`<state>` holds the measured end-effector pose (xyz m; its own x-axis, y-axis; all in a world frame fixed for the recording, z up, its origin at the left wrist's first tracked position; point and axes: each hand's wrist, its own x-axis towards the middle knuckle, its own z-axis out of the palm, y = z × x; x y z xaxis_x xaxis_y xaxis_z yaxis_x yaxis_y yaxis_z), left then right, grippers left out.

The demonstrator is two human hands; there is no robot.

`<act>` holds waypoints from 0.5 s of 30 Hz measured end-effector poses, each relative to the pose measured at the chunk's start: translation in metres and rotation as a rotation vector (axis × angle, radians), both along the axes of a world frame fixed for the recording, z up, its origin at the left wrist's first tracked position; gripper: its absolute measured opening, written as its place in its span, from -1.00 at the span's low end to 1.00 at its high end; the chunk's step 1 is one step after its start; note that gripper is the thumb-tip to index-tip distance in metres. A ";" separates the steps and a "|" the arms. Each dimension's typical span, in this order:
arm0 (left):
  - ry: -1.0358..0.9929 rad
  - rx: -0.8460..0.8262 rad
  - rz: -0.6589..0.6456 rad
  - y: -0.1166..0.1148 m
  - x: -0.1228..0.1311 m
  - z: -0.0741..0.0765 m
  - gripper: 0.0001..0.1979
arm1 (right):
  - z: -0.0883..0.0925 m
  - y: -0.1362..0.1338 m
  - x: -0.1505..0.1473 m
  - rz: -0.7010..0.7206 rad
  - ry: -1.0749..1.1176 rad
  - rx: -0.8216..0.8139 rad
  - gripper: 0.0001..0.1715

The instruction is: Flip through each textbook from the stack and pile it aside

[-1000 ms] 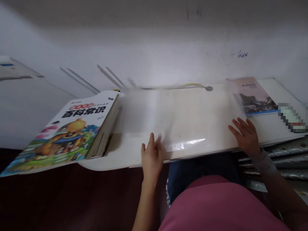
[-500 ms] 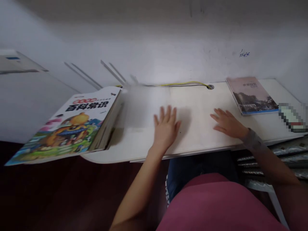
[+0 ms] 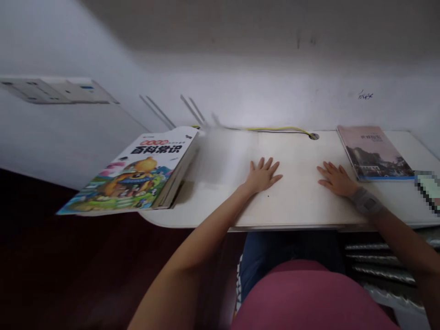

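Note:
My left hand [image 3: 263,176] lies on the white desk [image 3: 292,201] with its fingers spread, holding nothing. My right hand [image 3: 337,179], a grey band on its wrist, rests flat on the same surface, fingers apart and likewise without anything in it. Just right of that hand sits a pinkish book [image 3: 376,153] with a building pictured on its cover. Over at the left end of the desk, a stack of books has a colourful illustrated book [image 3: 137,174] on top, its lower left corner sticking out past the edge.
A yellow cable [image 3: 275,129] runs along the back edge to a round hole [image 3: 314,136]. White sockets [image 3: 58,90] are on the left wall. A pixelated object [image 3: 428,188] lies at the far right. Silvery-edged layers [image 3: 381,270] are stacked beneath the desk there.
My left hand has come down flat on the desk and sits closer to my right hand. The right hand has settled flat too. The whole view has shifted somewhat.

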<state>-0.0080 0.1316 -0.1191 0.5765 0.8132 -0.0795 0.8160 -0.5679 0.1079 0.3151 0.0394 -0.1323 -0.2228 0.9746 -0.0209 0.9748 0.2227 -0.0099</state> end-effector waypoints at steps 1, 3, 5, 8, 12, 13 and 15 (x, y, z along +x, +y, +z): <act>-0.008 0.004 0.001 0.000 0.001 -0.001 -0.32 | -0.001 0.000 0.001 -0.006 0.003 0.007 -0.30; -0.026 0.007 0.004 -0.001 0.005 -0.001 -0.32 | -0.004 0.000 0.000 -0.014 0.003 0.026 -0.31; -0.052 0.005 0.006 -0.003 0.008 -0.001 -0.31 | -0.007 0.002 0.000 -0.014 0.006 0.047 -0.32; -0.140 0.015 0.018 -0.003 0.005 0.009 -0.29 | -0.010 0.003 0.005 0.001 0.045 0.085 -0.33; -0.311 0.215 0.103 0.017 -0.042 0.043 -0.45 | -0.006 -0.001 0.015 0.067 0.135 0.232 -0.34; -0.328 0.283 0.143 0.024 -0.065 0.054 -0.48 | -0.004 -0.004 0.016 0.088 0.151 0.279 -0.35; -0.266 0.332 0.312 0.035 -0.124 0.076 -0.51 | 0.000 -0.013 0.017 0.127 0.167 0.346 -0.37</act>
